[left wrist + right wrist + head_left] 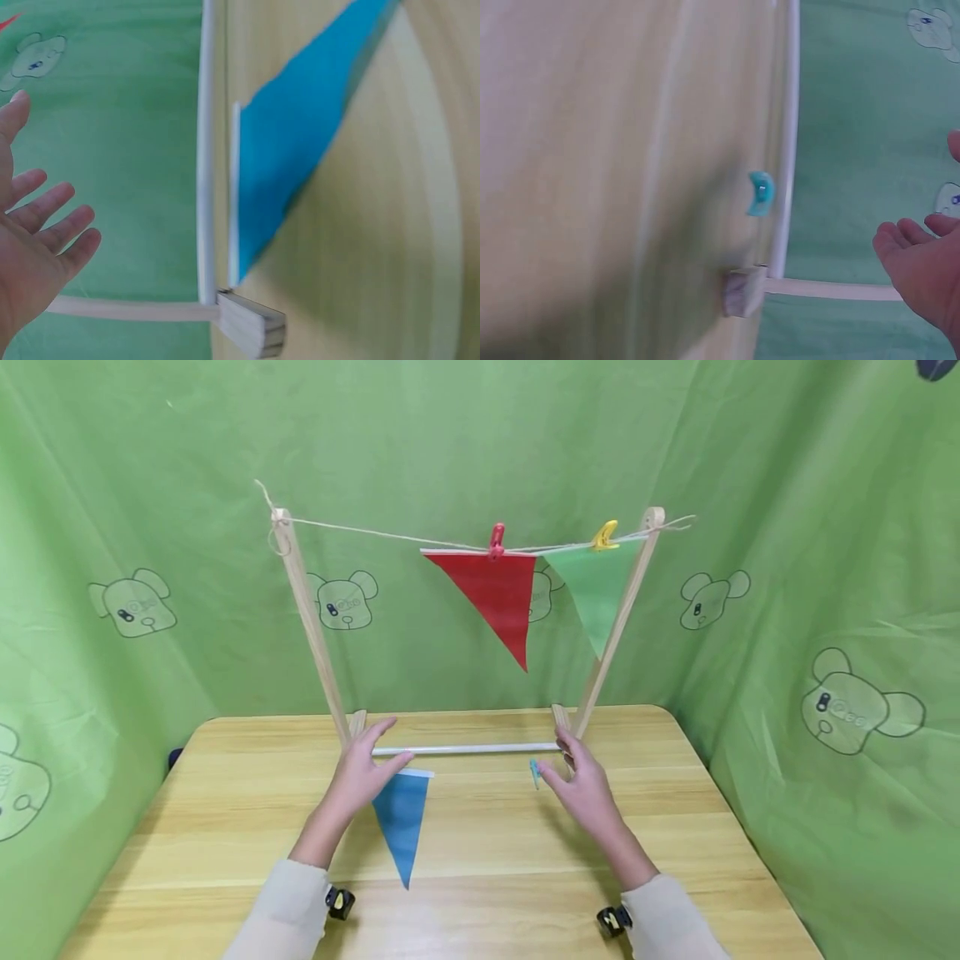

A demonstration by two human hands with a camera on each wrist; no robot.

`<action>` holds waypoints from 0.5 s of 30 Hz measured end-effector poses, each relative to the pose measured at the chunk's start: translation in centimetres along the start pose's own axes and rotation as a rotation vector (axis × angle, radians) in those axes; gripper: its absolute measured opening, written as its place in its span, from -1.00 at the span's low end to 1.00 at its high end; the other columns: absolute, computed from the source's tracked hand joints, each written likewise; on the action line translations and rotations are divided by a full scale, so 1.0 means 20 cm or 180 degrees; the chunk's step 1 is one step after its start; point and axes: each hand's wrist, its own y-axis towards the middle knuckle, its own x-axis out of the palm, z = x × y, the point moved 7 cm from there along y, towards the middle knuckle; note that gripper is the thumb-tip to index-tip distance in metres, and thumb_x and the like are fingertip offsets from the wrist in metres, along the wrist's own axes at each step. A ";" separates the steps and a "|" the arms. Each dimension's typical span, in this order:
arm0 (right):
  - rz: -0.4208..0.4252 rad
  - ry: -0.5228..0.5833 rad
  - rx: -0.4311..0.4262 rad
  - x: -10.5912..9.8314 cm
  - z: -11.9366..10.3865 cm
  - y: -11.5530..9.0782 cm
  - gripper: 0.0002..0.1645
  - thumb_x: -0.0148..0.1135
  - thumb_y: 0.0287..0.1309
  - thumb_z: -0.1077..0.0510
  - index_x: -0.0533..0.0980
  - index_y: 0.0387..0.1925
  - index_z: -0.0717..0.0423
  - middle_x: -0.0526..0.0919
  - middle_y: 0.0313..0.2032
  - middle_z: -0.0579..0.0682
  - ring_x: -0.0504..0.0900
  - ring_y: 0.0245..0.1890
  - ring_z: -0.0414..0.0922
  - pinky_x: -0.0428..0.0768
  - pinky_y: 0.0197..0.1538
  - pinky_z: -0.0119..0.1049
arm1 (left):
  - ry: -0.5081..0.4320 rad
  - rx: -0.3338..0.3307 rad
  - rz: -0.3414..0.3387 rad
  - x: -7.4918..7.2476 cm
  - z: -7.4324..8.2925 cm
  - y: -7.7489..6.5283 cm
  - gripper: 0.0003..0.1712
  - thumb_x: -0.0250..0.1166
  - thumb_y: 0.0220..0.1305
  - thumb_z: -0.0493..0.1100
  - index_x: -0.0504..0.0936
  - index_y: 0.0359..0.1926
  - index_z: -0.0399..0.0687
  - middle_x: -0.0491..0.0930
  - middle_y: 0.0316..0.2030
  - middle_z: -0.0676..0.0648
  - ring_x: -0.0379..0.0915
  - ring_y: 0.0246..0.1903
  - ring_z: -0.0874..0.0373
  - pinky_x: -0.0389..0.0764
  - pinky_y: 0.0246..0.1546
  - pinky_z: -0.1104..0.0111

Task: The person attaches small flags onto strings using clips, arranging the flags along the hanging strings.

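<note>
Bearing on the tabletop [480, 902], left of centre, tip aiming at the near edge, one blue pennant [405, 814], unhung. Spreading the left hand [356, 777] above its top strip; loosely parting fingers of the right hand [588, 789] near a turquoise clip [761, 193], towards the far-right corner; pinching nothing with either. Seemingly reaching to begin a hanging step, probably calling for pinching up pennant and clip. Showing no container. Standing near the far edge, a wooden frame [311, 610]; suspending from its string [360, 532] a red pennant [501, 593] and light green pennant [592, 585], both clipped.
</note>
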 end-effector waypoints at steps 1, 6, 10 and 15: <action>-0.0023 -0.0049 0.0040 0.01 0.02 0.00 -0.04 0.34 0.37 -0.06 0.10 0.59 0.13 0.27 0.50 0.25 0.32 0.47 0.29 0.34 0.49 0.13 | 0.0043 0.0018 -0.0005 0.00 -0.01 0.00 -0.20 0.46 0.31 0.01 0.40 0.45 -0.19 0.43 0.42 -0.23 0.28 0.46 -0.22 0.33 0.45 -0.12; -0.0124 -0.0297 0.0195 0.06 0.09 -0.01 0.04 0.37 0.32 -0.14 0.07 0.60 0.11 0.27 0.50 0.27 0.35 0.43 0.34 0.42 0.41 0.22 | 0.0281 0.0029 -0.0025 0.03 -0.08 -0.02 -0.23 0.47 0.30 0.06 0.45 0.40 -0.18 0.48 0.36 -0.24 0.35 0.40 -0.24 0.40 0.40 -0.14; -0.0188 -0.0490 0.0265 0.09 0.13 0.00 0.07 0.37 0.30 -0.19 0.07 0.60 0.12 0.29 0.47 0.31 0.37 0.41 0.35 0.44 0.37 0.28 | 0.0450 0.0048 -0.0022 0.04 -0.12 -0.03 -0.24 0.48 0.28 0.06 0.47 0.38 -0.19 0.50 0.31 -0.25 0.40 0.34 -0.24 0.45 0.36 -0.13; -0.0239 -0.0640 0.0296 0.10 0.16 0.00 0.04 0.41 0.29 -0.09 0.11 0.57 0.20 0.33 0.42 0.38 0.40 0.38 0.36 0.40 0.38 0.31 | 0.0568 0.0011 -0.0058 0.06 -0.16 -0.04 -0.23 0.49 0.26 0.08 0.48 0.37 -0.19 0.51 0.28 -0.26 0.42 0.31 -0.23 0.46 0.35 -0.12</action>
